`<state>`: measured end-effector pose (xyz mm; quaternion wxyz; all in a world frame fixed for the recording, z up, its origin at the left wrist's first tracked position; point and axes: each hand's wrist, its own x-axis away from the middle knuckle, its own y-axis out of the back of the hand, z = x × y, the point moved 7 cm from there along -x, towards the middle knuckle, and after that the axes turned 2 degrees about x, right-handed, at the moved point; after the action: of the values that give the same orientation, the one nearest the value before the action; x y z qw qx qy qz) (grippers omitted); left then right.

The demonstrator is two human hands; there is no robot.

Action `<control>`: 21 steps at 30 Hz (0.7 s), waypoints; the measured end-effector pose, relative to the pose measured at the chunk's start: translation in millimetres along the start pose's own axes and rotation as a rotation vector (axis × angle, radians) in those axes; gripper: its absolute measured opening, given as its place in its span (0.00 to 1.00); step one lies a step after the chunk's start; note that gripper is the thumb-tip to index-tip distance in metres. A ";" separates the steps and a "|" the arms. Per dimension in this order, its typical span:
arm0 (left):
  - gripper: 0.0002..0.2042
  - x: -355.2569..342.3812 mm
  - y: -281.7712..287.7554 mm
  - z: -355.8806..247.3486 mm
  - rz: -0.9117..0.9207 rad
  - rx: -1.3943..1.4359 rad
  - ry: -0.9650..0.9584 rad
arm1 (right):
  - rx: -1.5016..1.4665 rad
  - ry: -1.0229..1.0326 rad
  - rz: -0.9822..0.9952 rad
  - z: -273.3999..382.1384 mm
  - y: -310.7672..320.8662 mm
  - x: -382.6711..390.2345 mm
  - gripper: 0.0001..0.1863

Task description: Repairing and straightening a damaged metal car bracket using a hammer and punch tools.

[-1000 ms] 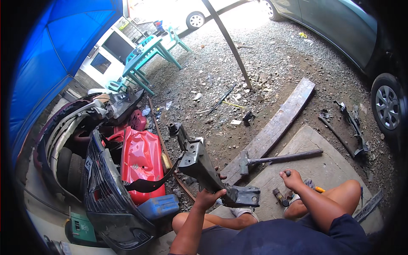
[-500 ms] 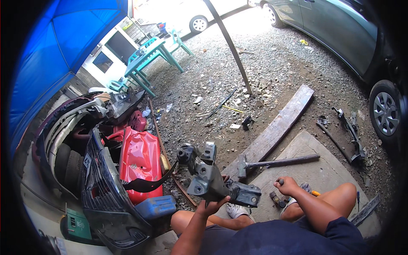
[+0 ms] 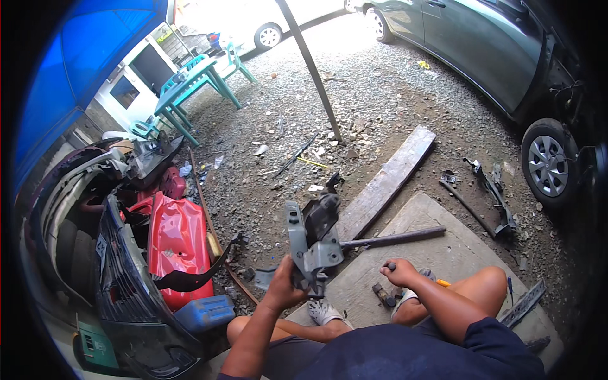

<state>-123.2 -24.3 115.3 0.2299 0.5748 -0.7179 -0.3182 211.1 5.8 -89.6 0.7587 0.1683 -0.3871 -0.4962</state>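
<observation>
While the person sits on the grey concrete slab [image 3: 462, 253], the left hand [image 3: 283, 288] grips the grey, angular metal bracket [image 3: 311, 244] upright at its lower end, fingers wrapped tight. At 3 o'clock from it, the right hand [image 3: 399, 273] curls around a small dark tool, below the long-handled hammer [image 3: 392, 238].

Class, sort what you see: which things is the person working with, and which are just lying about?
In use: grey metal bracket held up in left hand; small tool under right hand.
Lying about: hammer, wooden plank, red body panel, green table.
</observation>
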 end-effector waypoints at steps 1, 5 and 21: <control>0.50 -10.7 4.5 0.5 -0.016 -0.013 0.027 | 0.001 0.017 0.000 0.4 -0.3 -0.4 0.19; 0.53 -56.4 3.9 25.0 0.156 -0.495 0.149 | -0.035 -0.013 0.014 -4.8 -0.3 -1.1 0.19; 0.35 -129.9 -75.4 195.0 0.434 -1.152 0.175 | -0.030 -0.044 0.097 19.5 7.6 -4.6 0.20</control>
<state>-177.4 129.1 -69.3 0.6206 0.2236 -0.5099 -0.5522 200.2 15.8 -74.1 0.7755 0.1273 -0.4039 -0.4683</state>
